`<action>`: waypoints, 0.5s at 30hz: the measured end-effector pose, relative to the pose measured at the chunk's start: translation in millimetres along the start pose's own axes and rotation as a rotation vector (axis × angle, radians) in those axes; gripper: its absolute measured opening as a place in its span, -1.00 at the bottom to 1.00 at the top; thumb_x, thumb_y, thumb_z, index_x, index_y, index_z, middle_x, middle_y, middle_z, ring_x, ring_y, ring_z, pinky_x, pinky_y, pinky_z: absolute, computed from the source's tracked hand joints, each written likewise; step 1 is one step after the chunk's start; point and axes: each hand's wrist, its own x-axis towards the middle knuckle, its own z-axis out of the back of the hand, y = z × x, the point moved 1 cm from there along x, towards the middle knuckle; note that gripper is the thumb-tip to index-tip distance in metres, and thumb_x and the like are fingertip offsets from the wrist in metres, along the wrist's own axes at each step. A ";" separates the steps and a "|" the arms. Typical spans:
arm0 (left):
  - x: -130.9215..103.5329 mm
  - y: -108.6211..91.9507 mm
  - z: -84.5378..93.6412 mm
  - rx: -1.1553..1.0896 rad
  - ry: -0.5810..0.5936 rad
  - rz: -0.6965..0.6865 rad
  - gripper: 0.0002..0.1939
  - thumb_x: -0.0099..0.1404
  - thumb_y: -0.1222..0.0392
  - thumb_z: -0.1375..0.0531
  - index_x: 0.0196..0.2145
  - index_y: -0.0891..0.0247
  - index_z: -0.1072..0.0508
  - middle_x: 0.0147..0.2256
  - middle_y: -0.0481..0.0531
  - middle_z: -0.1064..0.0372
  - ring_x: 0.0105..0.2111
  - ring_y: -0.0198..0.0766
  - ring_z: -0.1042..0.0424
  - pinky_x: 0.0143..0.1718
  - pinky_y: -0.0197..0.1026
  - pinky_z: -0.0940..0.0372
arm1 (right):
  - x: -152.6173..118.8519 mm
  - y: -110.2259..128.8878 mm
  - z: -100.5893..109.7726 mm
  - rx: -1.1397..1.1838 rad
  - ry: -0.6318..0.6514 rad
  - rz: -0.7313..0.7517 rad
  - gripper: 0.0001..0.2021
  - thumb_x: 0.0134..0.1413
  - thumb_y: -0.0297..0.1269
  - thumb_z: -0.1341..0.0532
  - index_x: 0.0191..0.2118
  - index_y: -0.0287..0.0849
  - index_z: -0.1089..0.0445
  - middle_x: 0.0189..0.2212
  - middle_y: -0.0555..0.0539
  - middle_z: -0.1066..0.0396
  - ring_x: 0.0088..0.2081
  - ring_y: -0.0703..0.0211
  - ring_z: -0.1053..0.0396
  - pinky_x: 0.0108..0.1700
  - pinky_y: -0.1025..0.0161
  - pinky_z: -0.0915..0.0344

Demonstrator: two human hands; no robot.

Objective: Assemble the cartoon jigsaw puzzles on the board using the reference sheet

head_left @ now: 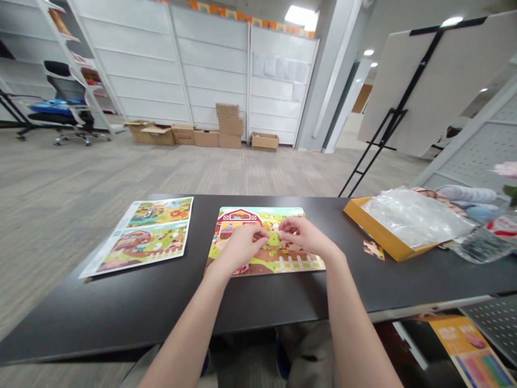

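Note:
A farm-scene jigsaw puzzle (299,265) lies on the black table, with a red barn and a white fence printed on it. Over its middle, my left hand (245,242) and my right hand (304,235) meet at a green puzzle piece (273,241). The fingers of both hands are closed, pinching the piece from its left and right sides. Whether the piece is raised or touches the board cannot be made out. One loose puzzle piece (374,249) rests to the right of my right hand.
To the left lies a printed picture sheet (155,235) showing two scenes. A yellow box (377,233) holding clear plastic wrap stands at the right, beside plastic packaging (484,242) and rolled fabric. Below the table's right side is a colourful box (470,345).

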 end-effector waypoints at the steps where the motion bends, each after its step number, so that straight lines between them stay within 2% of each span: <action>1: 0.4 1.2 -0.6 0.007 -0.005 0.008 -0.89 0.25 0.26 -0.19 -0.35 0.26 -0.54 -0.37 0.05 -0.60 -0.36 -0.18 -0.58 -0.24 -0.15 -0.47 | -1.6 -0.5 1.6 -0.024 0.001 -0.014 -0.84 0.13 -0.20 -0.28 -0.26 -0.19 -0.43 -0.34 -0.06 -0.50 -0.28 0.19 -0.46 -0.24 0.27 -0.36; 6: 2.3 4.9 -5.4 0.060 0.017 0.036 -0.94 0.22 0.29 -0.22 -0.34 0.27 -0.52 -0.35 0.07 -0.60 -0.33 -0.18 -0.59 -0.24 -0.18 -0.45 | -6.3 -2.3 6.6 -0.044 -0.002 -0.042 -0.86 0.15 -0.21 -0.28 -0.28 -0.18 -0.43 -0.34 -0.07 -0.52 -0.26 0.17 -0.48 -0.19 0.23 -0.38; 12: 0.2 6.0 -6.4 0.138 0.065 0.035 -0.92 0.25 0.27 -0.20 -0.36 0.23 -0.51 -0.35 0.03 -0.59 -0.33 -0.19 -0.58 -0.26 -0.20 -0.41 | -7.5 -0.3 5.9 -0.031 0.048 -0.128 -0.99 0.11 -0.38 -0.24 -0.33 -0.17 -0.40 -0.41 -0.03 -0.49 -0.40 0.23 -0.43 -0.40 0.32 -0.31; 15: -2.4 2.6 -4.9 0.228 0.068 0.046 -0.91 0.27 0.27 -0.19 -0.34 0.23 -0.52 -0.36 0.01 -0.59 -0.33 -0.19 -0.56 -0.28 -0.22 -0.37 | -6.5 0.2 4.6 -0.069 0.035 -0.108 -0.99 0.09 -0.40 -0.25 -0.34 -0.18 -0.40 -0.41 -0.03 -0.49 -0.38 0.23 -0.43 -0.35 0.32 -0.31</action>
